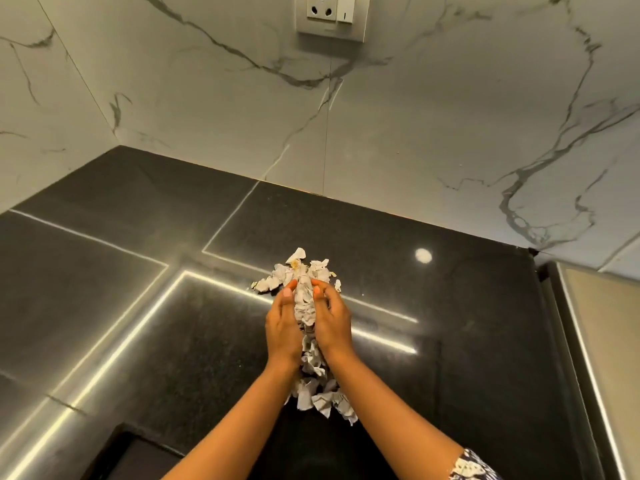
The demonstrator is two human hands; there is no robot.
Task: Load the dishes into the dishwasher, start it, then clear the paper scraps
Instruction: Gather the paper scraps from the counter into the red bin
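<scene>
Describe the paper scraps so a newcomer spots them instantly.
On the black countertop below the marble wall, look between the left hand and right hand. The paper scraps lie there: crumpled and white, unlike the smooth round glare spot farther right.
</scene>
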